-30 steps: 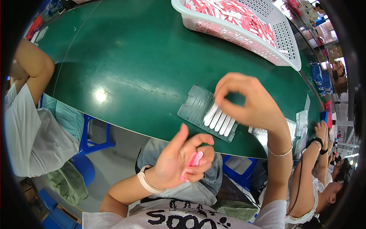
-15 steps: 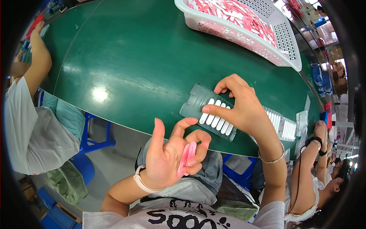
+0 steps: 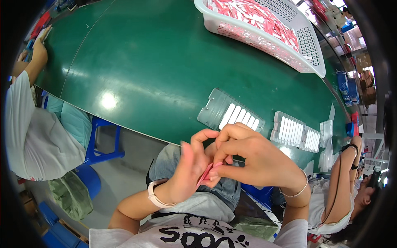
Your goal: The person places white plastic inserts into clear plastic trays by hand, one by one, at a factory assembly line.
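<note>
**Both hands pinch a pink strip below the table's near edge**

The green table [image 3: 165, 62] fills most of the view, its near edge curving from left down to the right. At its far right end stands a white perforated basket [image 3: 306, 45] heaped with red and white strips [image 3: 252, 14].

Near the table's front edge lies a clear tray [image 3: 213, 107] with a row of white strips [image 3: 240, 118] set side by side in its slots; its left part is unfilled. Further right along the same edge sit two more clear trays, a second tray [image 3: 289, 129] and a third tray [image 3: 311, 139], both filled with white pieces and just beside each other.

Below the table's near edge, over the lap, the person's two hands meet. The left hand [image 3: 192, 165] is partly curled, thumb up, a pale wristband [image 3: 157, 197] on its wrist, and its fingers close on a small pink strip [image 3: 205, 173]. The right hand [image 3: 252, 159] wears a thin bracelet [image 3: 295, 191] and pinches the same strip from the other side with thumb and forefinger. The strip is held clear of the table, just in front of the first tray's edge.

At the table's left end a person in a white shirt [image 3: 37, 132] reaches onto it with one hand [image 3: 39, 43], sitting on a blue stool [image 3: 101, 140]. At the table's right end another person's arm [image 3: 345, 177] hangs by the edge.
</note>
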### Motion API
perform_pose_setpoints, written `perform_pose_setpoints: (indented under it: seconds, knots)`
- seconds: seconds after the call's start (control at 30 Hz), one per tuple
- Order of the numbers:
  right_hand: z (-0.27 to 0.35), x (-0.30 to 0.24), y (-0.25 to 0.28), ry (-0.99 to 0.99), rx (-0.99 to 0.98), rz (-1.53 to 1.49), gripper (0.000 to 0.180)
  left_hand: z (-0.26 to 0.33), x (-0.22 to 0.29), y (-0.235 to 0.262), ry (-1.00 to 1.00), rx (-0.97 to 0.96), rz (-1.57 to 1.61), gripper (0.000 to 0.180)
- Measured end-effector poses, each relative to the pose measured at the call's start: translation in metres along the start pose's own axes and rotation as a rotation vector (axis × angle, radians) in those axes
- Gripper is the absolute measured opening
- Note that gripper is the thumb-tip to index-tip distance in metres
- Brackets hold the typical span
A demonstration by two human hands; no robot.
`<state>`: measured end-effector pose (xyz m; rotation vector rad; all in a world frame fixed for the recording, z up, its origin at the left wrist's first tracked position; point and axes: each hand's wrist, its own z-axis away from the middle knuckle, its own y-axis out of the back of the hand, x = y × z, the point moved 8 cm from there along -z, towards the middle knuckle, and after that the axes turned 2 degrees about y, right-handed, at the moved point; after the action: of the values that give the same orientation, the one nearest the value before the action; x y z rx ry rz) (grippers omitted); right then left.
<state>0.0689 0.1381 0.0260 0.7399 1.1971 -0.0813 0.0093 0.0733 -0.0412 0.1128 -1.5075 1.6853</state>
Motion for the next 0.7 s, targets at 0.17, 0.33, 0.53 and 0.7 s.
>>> perform_pose_setpoints:
  seconds: [0.17, 0.33, 0.53, 0.7]
  knots:
    - [0.004, 0.015, 0.02, -0.021, 0.125, -0.013, 0.01, -0.005, -0.005, -0.006, 0.143, -0.08, -0.079, 0.047]
    - [0.003, 0.009, 0.047, -0.095, 0.405, 0.06, 0.005, -0.007, 0.005, 0.012, 0.05, 0.082, 0.096, 0.03]
    - [0.0, -0.007, 0.044, 0.07, 0.68, 0.829, 0.013, -0.005, 0.021, 0.022, -0.127, 0.202, 0.109, 0.051]
    - [-0.006, -0.01, 0.001, 0.083, 0.495, 1.053, 0.024, -0.004, 0.03, 0.022, -0.204, 0.223, 0.044, 0.064]
